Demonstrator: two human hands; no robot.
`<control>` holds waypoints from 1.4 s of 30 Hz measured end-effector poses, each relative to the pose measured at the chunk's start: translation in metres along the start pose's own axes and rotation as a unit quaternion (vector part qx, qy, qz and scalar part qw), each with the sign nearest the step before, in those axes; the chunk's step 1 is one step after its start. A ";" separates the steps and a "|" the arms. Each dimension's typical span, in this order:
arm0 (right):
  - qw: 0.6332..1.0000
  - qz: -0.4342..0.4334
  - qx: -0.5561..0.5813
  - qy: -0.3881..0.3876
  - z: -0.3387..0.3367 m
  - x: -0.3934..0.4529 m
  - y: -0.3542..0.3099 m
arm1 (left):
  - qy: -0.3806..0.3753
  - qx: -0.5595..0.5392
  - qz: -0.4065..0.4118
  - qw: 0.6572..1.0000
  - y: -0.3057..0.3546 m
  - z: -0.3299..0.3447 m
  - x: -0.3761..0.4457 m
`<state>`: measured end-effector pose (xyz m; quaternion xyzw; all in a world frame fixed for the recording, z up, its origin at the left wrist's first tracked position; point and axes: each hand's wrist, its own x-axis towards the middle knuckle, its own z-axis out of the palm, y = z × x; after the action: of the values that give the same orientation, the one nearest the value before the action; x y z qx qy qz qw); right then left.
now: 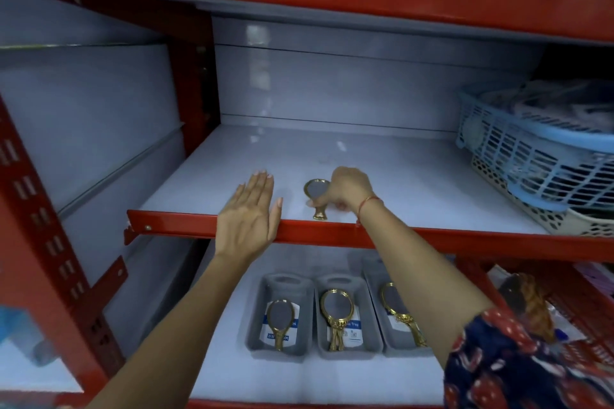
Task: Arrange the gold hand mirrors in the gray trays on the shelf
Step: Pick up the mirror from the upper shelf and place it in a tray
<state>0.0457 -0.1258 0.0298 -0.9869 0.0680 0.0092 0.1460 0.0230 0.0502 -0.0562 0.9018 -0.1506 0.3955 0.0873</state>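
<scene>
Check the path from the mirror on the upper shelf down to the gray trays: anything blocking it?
The right hand grips the gold mirror on the upper shelf. The shelf's red front edge lies between it and the gray trays below; the right forearm crosses above the rightmost tray.

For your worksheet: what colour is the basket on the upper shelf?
Light blue basket, seen in the head view.
</scene>
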 end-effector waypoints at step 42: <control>0.772 0.214 0.538 -0.262 0.224 -0.052 0.068 | 0.139 0.019 0.070 0.988 -0.010 0.023 -0.004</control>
<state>-0.0143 -0.1190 -0.2027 -0.6660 0.2306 0.2605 0.6599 0.0396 0.0540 -0.0746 0.8268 -0.1923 0.5250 0.0618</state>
